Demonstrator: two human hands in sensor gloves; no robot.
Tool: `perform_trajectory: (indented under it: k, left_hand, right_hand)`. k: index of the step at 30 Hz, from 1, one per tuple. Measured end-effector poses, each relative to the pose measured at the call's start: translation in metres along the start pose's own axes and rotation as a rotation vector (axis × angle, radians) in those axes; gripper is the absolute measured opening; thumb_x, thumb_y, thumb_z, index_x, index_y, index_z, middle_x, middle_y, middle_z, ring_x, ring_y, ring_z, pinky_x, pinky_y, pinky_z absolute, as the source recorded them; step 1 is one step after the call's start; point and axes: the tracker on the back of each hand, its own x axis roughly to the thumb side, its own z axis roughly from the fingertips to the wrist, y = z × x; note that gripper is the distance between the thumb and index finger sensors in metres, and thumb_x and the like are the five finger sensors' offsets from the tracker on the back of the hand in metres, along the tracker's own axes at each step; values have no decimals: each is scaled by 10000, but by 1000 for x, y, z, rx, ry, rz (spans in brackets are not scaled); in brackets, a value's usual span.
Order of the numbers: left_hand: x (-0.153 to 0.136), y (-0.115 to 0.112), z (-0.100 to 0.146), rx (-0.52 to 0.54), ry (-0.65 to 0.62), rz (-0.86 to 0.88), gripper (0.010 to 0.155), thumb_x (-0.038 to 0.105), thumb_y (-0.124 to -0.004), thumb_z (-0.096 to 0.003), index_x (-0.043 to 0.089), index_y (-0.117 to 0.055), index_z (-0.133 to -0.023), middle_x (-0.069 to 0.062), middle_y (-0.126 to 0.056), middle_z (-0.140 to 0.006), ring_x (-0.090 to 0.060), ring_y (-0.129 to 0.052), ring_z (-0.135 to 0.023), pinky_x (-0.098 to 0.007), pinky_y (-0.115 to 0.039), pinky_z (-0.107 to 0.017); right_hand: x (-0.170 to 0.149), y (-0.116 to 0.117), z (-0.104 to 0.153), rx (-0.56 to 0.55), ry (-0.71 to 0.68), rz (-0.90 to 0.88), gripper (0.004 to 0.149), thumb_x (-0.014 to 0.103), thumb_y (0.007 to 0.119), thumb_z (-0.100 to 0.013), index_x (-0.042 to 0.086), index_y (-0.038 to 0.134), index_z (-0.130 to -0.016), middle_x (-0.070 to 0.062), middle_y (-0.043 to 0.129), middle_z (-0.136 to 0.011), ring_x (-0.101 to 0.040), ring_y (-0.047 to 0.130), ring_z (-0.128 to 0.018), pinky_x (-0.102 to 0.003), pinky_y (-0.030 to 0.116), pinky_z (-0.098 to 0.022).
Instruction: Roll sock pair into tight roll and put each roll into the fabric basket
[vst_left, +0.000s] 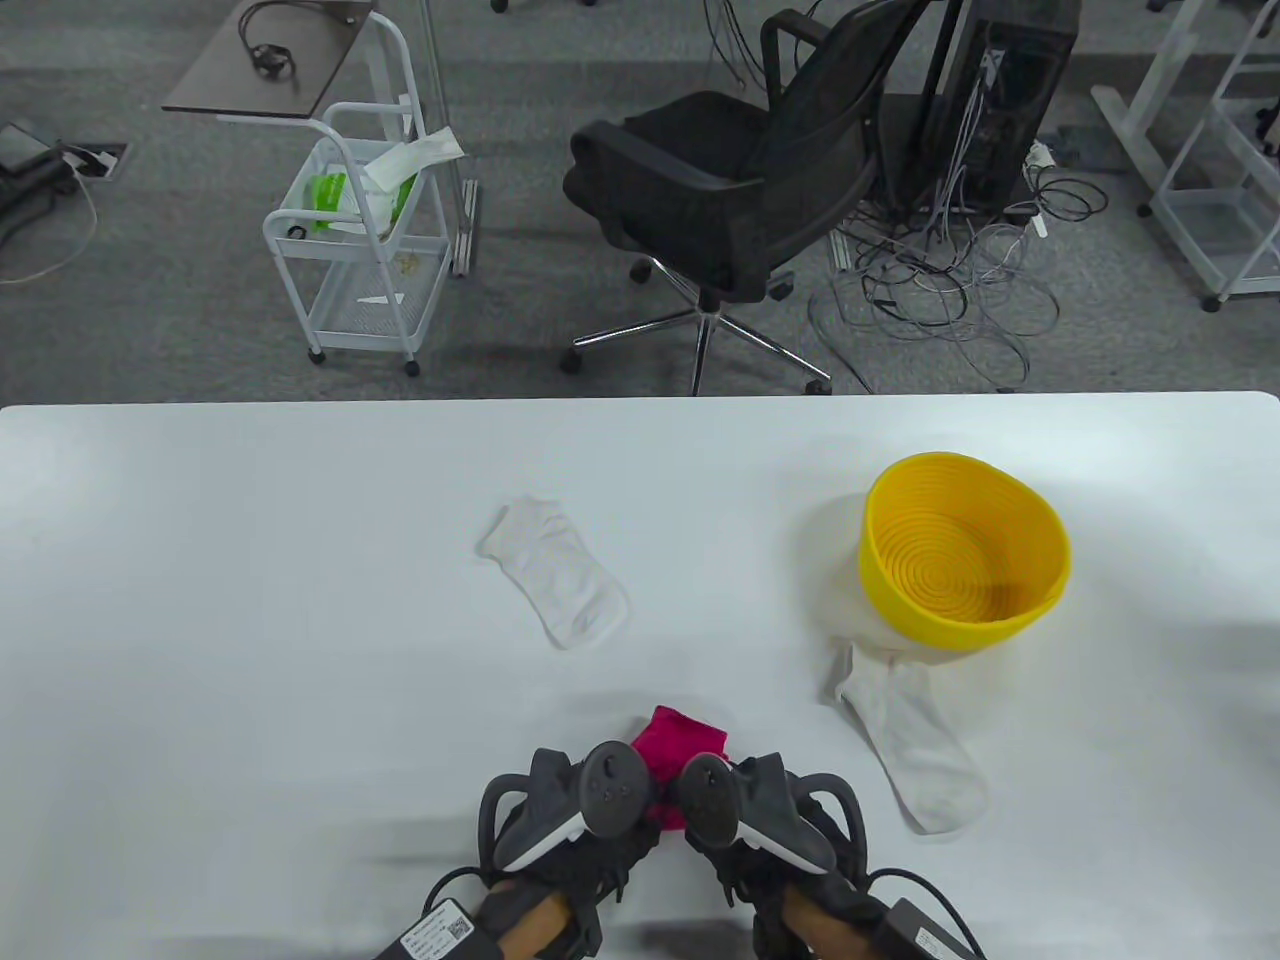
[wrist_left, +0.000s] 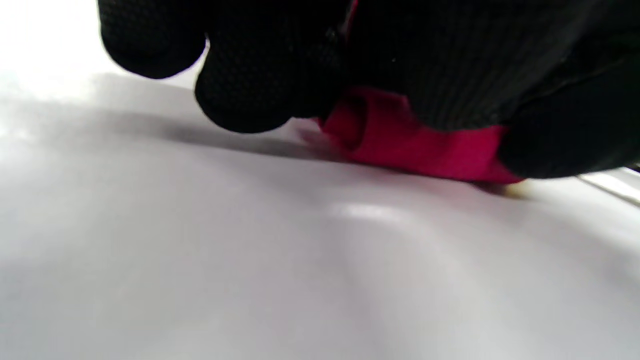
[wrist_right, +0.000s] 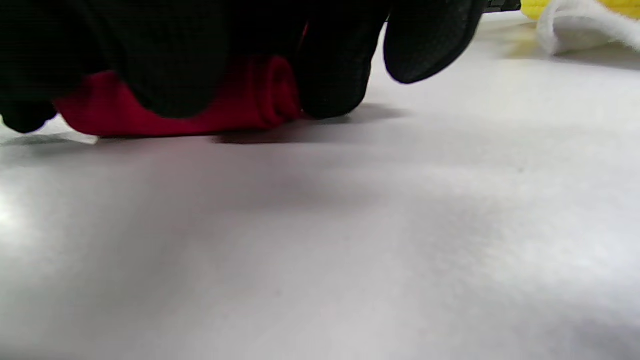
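Note:
A magenta sock pair (vst_left: 680, 745) lies at the table's near edge, partly rolled. Both gloved hands are on it side by side. My left hand (vst_left: 600, 805) curls over the roll's left end, and the left wrist view shows its fingers (wrist_left: 250, 75) wrapped over the magenta roll (wrist_left: 400, 145). My right hand (vst_left: 745, 810) holds the right end, its fingers (wrist_right: 335, 75) curled round the roll (wrist_right: 250, 100). The yellow woven basket (vst_left: 900, 500) stands at the right and holds nothing.
A white sock (vst_left: 555, 580) lies flat near the table's middle. Another white sock (vst_left: 915, 745) lies right of my hands, its cuff tucked under the basket; it also shows as a white sock (wrist_right: 575, 25) in the right wrist view. An office chair stands beyond the far edge.

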Motion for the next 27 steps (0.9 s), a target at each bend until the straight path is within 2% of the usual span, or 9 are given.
perform_trajectory:
  k: [4,7,12,16,20,23,27]
  left_hand:
    - [3,-3,-1,18,-6,-30,543,446,-900,-335,283,-863,-852,-43,-883,-818,-213,-956,-546,-462,-763,-498]
    - [4,-2,0,44,-18,-27,480,410,-845,-367,264,-893,-823,-55,-911,-775,-209,-972,-519,-461,-773,-482]
    - [5,-2,0,31,-22,-19,449,397,-808,-389,260,-920,-802,-58,-928,-749,-213,-977,-500,-460,-777,-473]
    - [5,-3,-1,25,-27,-12,448,409,-791,-395,254,-928,-793,-62,-935,-732,-212,-980,-487,-458,-780,-467]
    - [4,-4,-1,29,-27,-3,467,439,-772,-391,251,-917,-793,-56,-934,-726,-208,-979,-480,-456,-782,-462]
    - [0,-2,-1,17,-22,25,482,459,-777,-385,261,-915,-803,-30,-935,-739,-209,-983,-486,-457,-783,-462]
    - [-4,5,1,-2,-3,71,504,482,-795,-378,286,-910,-827,-60,-933,-761,-231,-984,-508,-469,-775,-472]
  right_hand:
    - [-2,-1,0,10,1,-21,509,442,837,-399,407,719,-893,141,774,-985,-162,853,-867,-501,695,-662]
    - [-6,-6,1,3,-11,-43,498,451,833,-398,414,733,-885,140,793,-976,-170,862,-867,-505,698,-659]
    - [-5,-24,13,-137,-66,-37,423,452,847,-388,406,841,-808,138,883,-893,-153,915,-809,-497,724,-640]
    - [5,-20,16,-82,-108,-5,430,457,852,-383,401,843,-810,138,883,-896,-155,910,-816,-501,719,-643]
    - [6,-13,12,-23,-82,35,491,461,854,-382,393,782,-864,117,830,-948,-169,889,-843,-510,711,-647]
    - [2,-10,8,-23,-55,40,499,450,866,-382,389,771,-869,117,833,-946,-170,902,-832,-504,713,-653]
    - [0,-7,4,-24,-25,47,485,427,857,-392,388,768,-867,129,837,-939,-159,906,-830,-501,715,-654]
